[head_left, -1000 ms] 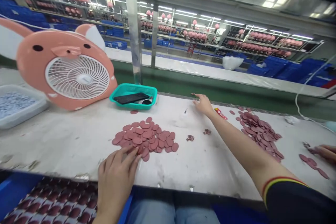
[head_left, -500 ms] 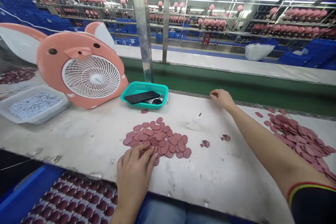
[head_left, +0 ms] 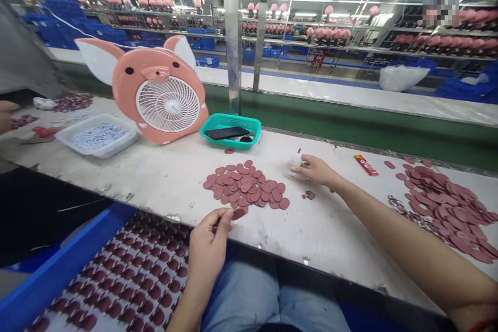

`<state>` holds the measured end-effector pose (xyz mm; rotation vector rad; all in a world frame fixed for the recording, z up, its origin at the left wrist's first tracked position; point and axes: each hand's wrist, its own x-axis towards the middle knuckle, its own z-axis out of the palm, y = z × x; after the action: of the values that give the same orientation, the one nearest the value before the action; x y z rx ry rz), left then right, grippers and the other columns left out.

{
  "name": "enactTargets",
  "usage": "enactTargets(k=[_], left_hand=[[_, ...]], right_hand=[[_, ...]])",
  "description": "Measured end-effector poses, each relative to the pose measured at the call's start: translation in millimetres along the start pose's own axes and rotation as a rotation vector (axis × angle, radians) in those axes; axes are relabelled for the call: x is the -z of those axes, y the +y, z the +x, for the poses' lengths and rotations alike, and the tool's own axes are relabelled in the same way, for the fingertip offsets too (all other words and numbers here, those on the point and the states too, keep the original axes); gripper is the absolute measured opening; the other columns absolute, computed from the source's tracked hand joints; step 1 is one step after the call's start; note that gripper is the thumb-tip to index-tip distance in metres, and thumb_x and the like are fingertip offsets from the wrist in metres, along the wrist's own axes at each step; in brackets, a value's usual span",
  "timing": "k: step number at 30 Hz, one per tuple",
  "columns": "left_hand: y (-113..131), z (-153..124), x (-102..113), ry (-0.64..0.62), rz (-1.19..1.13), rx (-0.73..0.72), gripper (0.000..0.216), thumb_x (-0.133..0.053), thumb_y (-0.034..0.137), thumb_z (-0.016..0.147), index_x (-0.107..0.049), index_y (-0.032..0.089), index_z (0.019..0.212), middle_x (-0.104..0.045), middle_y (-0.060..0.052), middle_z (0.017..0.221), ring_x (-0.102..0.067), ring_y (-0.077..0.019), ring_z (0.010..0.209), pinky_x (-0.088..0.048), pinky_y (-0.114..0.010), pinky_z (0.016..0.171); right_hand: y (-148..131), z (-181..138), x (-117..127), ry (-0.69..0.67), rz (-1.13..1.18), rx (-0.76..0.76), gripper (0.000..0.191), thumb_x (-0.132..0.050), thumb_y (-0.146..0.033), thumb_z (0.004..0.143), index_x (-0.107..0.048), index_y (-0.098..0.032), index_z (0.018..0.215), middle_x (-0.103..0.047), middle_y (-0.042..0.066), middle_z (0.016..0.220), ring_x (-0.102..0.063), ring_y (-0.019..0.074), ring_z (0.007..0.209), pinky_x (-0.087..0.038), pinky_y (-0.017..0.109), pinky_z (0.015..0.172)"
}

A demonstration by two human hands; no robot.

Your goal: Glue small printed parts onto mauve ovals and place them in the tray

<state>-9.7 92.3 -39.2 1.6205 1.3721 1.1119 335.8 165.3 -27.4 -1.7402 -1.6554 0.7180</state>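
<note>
The left hand [head_left: 208, 245] hangs at the near edge of the white work table [head_left: 128, 166], its fingers and thumb drawn into a narrow pinch. Its fingertips sit just beside the near end of the middle pile of flat pink discs [head_left: 245, 187], and one disc [head_left: 238, 213] lies almost touching them. Whether the pinch holds anything is too small to tell.

The right hand [head_left: 317, 170] rests farther along the table, also narrow, with its fingertips close together. Whatever may be between them can't be made out. Just past those fingertips lies a small whitish scrap [head_left: 295, 160], and a little clump of dark pink bits [head_left: 309, 194] sits just below the hand. The middle pile lies to this hand's left, near but not touching. A second, larger pile of pink discs [head_left: 443, 207] spreads out to its right, well apart, beyond a red tube [head_left: 365, 164].

Below the left hand, a tray of moulded pink pieces [head_left: 132, 275] sits in a blue frame [head_left: 62, 264] beside the person's jeans [head_left: 241, 295]. Across the table stand a pink pig-shaped fan [head_left: 167, 104], a teal basket [head_left: 230, 130] holding a phone [head_left: 226, 133], and a white tray of pale pieces [head_left: 97, 136]. At the far left, a co-worker's hand [head_left: 5, 116] shows near more pink bits [head_left: 23, 122].
</note>
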Motion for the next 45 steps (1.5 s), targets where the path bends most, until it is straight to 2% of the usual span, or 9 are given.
enactTargets(k=[4, 7, 10, 16, 21, 24, 29, 38, 45], left_hand=[[11, -24, 1, -0.033, -0.091, -0.021, 0.027, -0.057, 0.038, 0.099, -0.077, 0.021, 0.090, -0.083, -0.005, 0.089, -0.075, -0.0216, 0.085, -0.055, -0.030, 0.079], [18, -42, 1, -0.028, -0.125, -0.066, 0.021, -0.060, 0.032, 0.098, -0.078, 0.022, 0.092, -0.081, -0.003, 0.087, -0.073, -0.0190, 0.084, -0.053, -0.029, 0.081], [25, -56, 0, -0.029, -0.141, -0.104, 0.017, -0.063, 0.028, 0.096, -0.079, 0.022, 0.095, -0.080, -0.003, 0.089, -0.072, -0.0178, 0.084, -0.052, -0.028, 0.078], [20, -72, -7, -0.046, -0.494, -0.102, 0.026, -0.083, 0.037, 0.080, -0.082, 0.025, 0.103, -0.077, -0.003, 0.087, -0.066, -0.0166, 0.078, -0.052, -0.026, 0.074], [8, -78, -14, 0.014, -0.798, 0.051, 0.033, -0.095, 0.034, 0.064, -0.084, 0.026, 0.094, -0.075, -0.004, 0.088, -0.067, -0.0167, 0.080, -0.054, -0.025, 0.074], [9, -82, -10, 0.016, -0.916, 0.193, 0.029, -0.091, 0.039, 0.070, -0.082, 0.025, 0.094, -0.079, -0.007, 0.096, -0.073, -0.0206, 0.086, -0.058, -0.026, 0.068], [10, -87, 0, 0.010, -1.075, 0.402, 0.028, -0.088, 0.046, 0.072, -0.079, 0.028, 0.092, -0.079, -0.001, 0.085, -0.072, -0.0143, 0.075, -0.057, -0.017, 0.055], [16, -88, -1, -0.061, -1.146, 0.512, 0.042, -0.091, 0.049, 0.065, -0.083, 0.029, 0.101, -0.080, -0.003, 0.082, -0.072, -0.0139, 0.069, -0.060, -0.019, 0.056], [20, -89, 3, -0.084, -1.067, 0.507, 0.035, -0.093, 0.045, 0.063, -0.084, 0.034, 0.095, -0.083, -0.002, 0.082, -0.075, -0.0163, 0.069, -0.062, -0.021, 0.060]], right_hand=[[-39, -36, -33, 0.025, 0.278, 0.002, 0.034, -0.053, -0.053, 0.098, -0.057, -0.019, 0.101, -0.066, 0.005, 0.092, -0.065, 0.0190, 0.077, -0.057, 0.032, 0.065], [-72, -87, -67, -0.122, 0.443, -0.023, 0.043, -0.068, -0.061, 0.084, -0.052, -0.022, 0.090, -0.056, -0.002, 0.066, -0.052, 0.0143, 0.049, -0.042, 0.025, 0.039], [-102, -132, -97, -0.242, 0.674, -0.105, 0.047, -0.081, -0.055, 0.076, -0.053, -0.022, 0.095, -0.064, 0.001, 0.081, -0.050, 0.0110, 0.050, -0.037, 0.021, 0.038], [-135, -163, -127, -0.147, 1.134, -0.366, 0.051, -0.087, -0.041, 0.077, -0.047, -0.025, 0.103, -0.059, -0.004, 0.071, -0.044, 0.0075, 0.052, -0.030, 0.015, 0.042], [-128, -172, -129, -0.154, 1.076, -0.353, 0.054, -0.064, -0.068, 0.088, -0.041, -0.029, 0.117, -0.057, -0.006, 0.070, -0.041, 0.0090, 0.044, -0.034, 0.017, 0.038], [-110, -178, -115, -0.190, 0.891, -0.314, 0.052, -0.060, -0.065, 0.092, -0.035, -0.033, 0.126, -0.061, -0.004, 0.075, -0.048, 0.0120, 0.049, -0.035, 0.018, 0.042], [-85, -187, -75, -0.075, 0.425, -0.046, 0.035, -0.076, -0.046, 0.085, -0.066, -0.032, 0.115, -0.071, 0.004, 0.101, -0.069, 0.0212, 0.085, -0.055, 0.026, 0.068], [-105, -212, -88, 0.310, 0.793, 0.162, 0.043, -0.067, -0.061, 0.088, -0.068, -0.029, 0.116, -0.069, 0.005, 0.077, -0.065, 0.0207, 0.056, -0.053, 0.030, 0.049], [-120, -213, -93, 0.306, 0.629, 0.279, 0.042, -0.069, -0.059, 0.089, -0.070, -0.030, 0.119, -0.060, 0.001, 0.062, -0.049, 0.0161, 0.036, -0.040, 0.029, 0.032]])
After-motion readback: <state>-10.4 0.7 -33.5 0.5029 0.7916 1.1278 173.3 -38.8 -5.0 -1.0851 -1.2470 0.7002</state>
